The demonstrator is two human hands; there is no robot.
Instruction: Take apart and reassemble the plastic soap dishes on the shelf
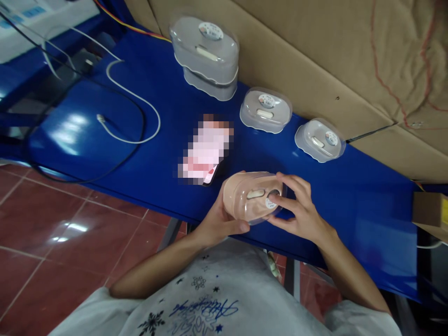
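Above the table's front edge I hold a peach-coloured oval plastic container (234, 193) with a clear lid, a white tab on top and a round sticker. My left hand (224, 219) is closed round its left end, the thumb along the near side. At the other end my right hand (301, 207) grips the lid, one finger pressing by the sticker. A phone (206, 149) with a lit, blurred-out screen lies just beyond my left hand.
Along the back of the blue table (164, 182) stand a stacked pair of large clear-lidded containers (206, 56), a medium one (266, 109) and a small one (320, 140). Brown cardboard (297, 51) rises behind them. A white cable (133, 95) curls at left.
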